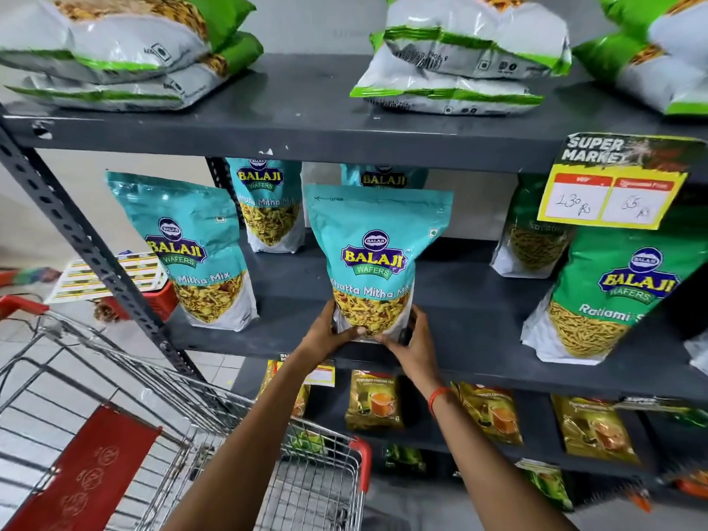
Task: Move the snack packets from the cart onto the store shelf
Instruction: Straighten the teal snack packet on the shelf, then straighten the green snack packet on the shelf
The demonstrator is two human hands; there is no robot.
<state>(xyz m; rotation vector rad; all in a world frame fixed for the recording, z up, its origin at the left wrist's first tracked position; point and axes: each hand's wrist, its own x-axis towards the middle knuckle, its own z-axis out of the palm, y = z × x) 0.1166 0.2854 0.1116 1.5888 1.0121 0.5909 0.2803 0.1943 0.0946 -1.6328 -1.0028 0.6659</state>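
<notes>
A teal snack packet (pixel 377 254) stands upright at the front of the dark grey middle shelf (pixel 471 350). My left hand (pixel 325 335) grips its lower left corner and my right hand (pixel 413 343) grips its lower right corner. Its base rests on or just above the shelf board. Another teal packet (pixel 195 251) stands to its left, and two more (pixel 268 205) (pixel 383 178) stand behind. The wire cart (pixel 214 427) with red trim is at lower left, under my left forearm; I see no packets inside it.
Green packets (pixel 613 293) stand on the same shelf at right, below a yellow price tag (pixel 609 185). White-and-green bags (pixel 459 55) lie on the top shelf. Tea packets (pixel 373 400) fill the lower shelf. A slanted perforated upright (pixel 88 243) borders the shelf's left side.
</notes>
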